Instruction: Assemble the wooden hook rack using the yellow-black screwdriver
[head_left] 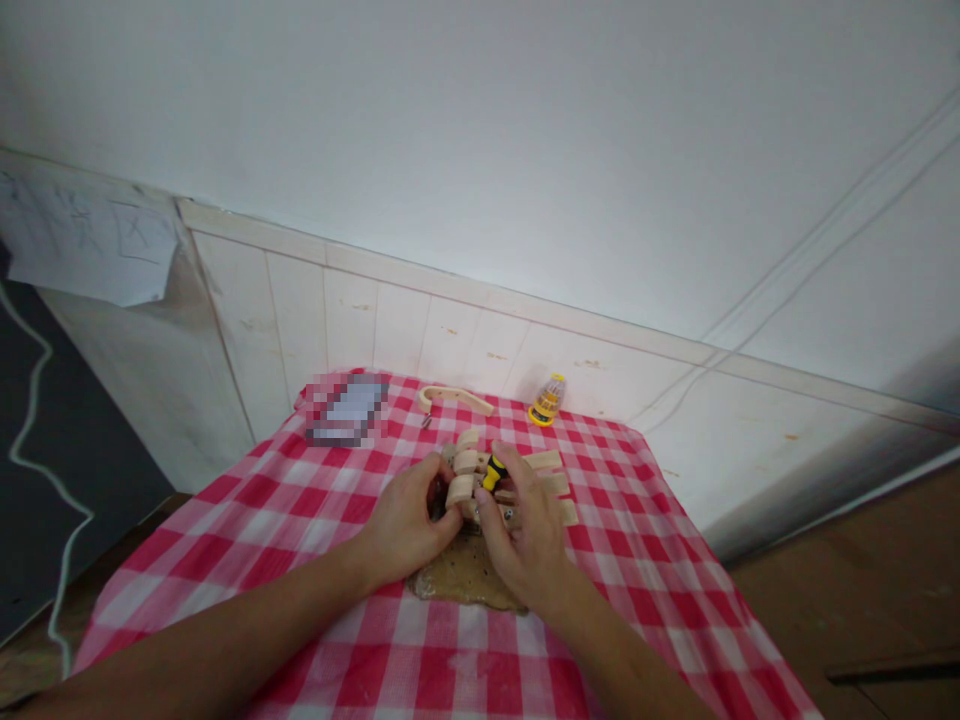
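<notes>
Between my hands, several pale wooden hooks with curved ends [460, 489] lie side by side over a brown slab with small holes [469, 575]. My left hand [409, 515] is closed round the curved end of the nearest wooden hook. In my right hand [525, 530] is a short yellow-and-black screwdriver [493, 473], pinched between the fingers and tilted over the wooden pieces. Its tip is too small to make out. Small metal screws [508, 514] show in the wood near my right fingers.
A separate wooden hook [457, 398] lies at the table's back, with a small dark metal piece [427, 422] beside it. Right of it stands a yellow-based clear screwdriver-bit case [547, 401]. A blurred, phone-like rectangle [351, 410] lies back left on the red-and-white checked cloth [300, 520], by the wall.
</notes>
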